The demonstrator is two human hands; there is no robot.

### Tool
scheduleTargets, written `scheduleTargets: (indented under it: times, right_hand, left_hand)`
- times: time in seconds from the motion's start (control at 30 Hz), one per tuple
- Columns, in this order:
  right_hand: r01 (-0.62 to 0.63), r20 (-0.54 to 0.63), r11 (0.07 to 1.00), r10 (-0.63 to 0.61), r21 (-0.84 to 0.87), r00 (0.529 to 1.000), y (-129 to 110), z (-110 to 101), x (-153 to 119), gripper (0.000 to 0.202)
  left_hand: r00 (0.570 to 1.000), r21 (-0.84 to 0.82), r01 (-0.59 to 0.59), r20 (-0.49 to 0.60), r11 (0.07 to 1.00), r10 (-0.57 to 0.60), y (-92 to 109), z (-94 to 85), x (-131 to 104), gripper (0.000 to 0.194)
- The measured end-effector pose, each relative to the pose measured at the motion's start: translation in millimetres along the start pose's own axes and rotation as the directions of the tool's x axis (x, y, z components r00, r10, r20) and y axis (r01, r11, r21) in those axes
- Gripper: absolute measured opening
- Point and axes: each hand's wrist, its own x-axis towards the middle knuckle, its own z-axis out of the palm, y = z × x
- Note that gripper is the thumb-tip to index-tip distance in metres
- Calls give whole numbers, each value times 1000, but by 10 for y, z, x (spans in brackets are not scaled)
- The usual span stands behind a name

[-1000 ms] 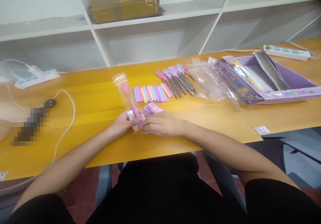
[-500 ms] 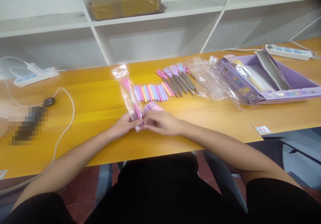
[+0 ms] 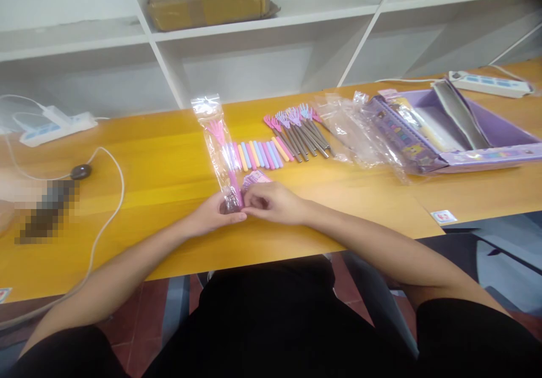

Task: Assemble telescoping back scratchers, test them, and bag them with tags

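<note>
A pink back scratcher (image 3: 232,183) lies inside a clear plastic bag (image 3: 206,107), its claw end pointing away from me. My left hand (image 3: 212,215) is closed round the lower end of the bag, the thumb stretched along the bottom. Beside it, my right hand (image 3: 274,201) has its fingers pinched together at the bag's lower right edge; what is between the fingertips is too small to make out. Just beyond my right hand sits a small stack of pink printed cards (image 3: 256,178), partly covered by it. Pastel handle tubes (image 3: 262,155) lie in a row behind.
Several claw-headed metal rods (image 3: 302,132) lie at the back, beside a pile of clear bags (image 3: 351,129). A purple display box (image 3: 486,163) stands right. Power strips (image 3: 59,128), a white cable (image 3: 122,191) and a taped carton (image 3: 209,5) on the shelf are also there.
The bag with the back scratcher has shifted slightly up and away from me, standing clearer of my fingers. My left thumb has slid down to the bag's bottom edge.
</note>
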Motion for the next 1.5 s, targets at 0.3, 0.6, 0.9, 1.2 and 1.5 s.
scheduleTargets:
  times: [0.3, 0.6, 0.9, 1.2, 1.5]
  right_hand:
    - [-17, -31, 1000, 16, -20, 999, -13, -24, 16, 37]
    - [-110, -151, 994, 108, 0, 983, 9, -29, 29, 43]
    - [-171, -89, 984, 176, 54, 980, -30, -117, 49, 45]
    - [-237, 126, 970, 230, 44, 965, -18, -50, 41, 66]
    - [-307, 157, 937, 283, 165, 946, 6, -34, 44, 75]
  left_hand:
    - [1000, 24, -3, 14, 1000, 2, -4, -6, 19, 51]
    - [1000, -5, 14, -19, 1000, -14, 4, 11, 0, 48]
    - [999, -3, 19, -34, 1000, -19, 48, 1, 7, 47]
    - [1000, 46, -19, 15, 999, 19, 40, 24, -40, 50]
    - [998, -27, 9, 65, 1000, -8, 27, 37, -58, 55]
